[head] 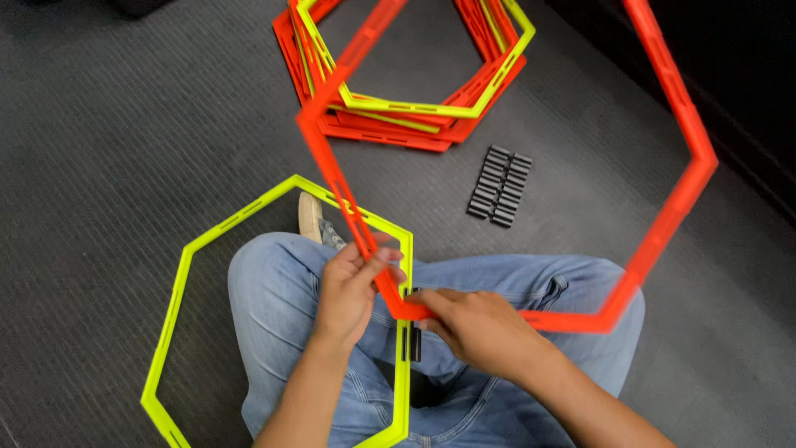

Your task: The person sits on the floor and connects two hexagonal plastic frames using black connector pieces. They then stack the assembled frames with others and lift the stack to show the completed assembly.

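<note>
Hands on orange hexagon frame

Both hands grip the orange hexagon frame (pixel 663 216) at its lowest corner, above my lap; left hand (pixel 348 290) fingers closed round the left bar; right hand (pixel 473 323) fingers pinched on the corner, beside a black clip (pixel 412 340) on the yellow hexagon frame (pixel 178 290) lying on the floor (pixel 99 141).

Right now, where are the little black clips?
In the head view, the black clips lie on the grey floor, right of centre, just below the hexagon pile.
</note>
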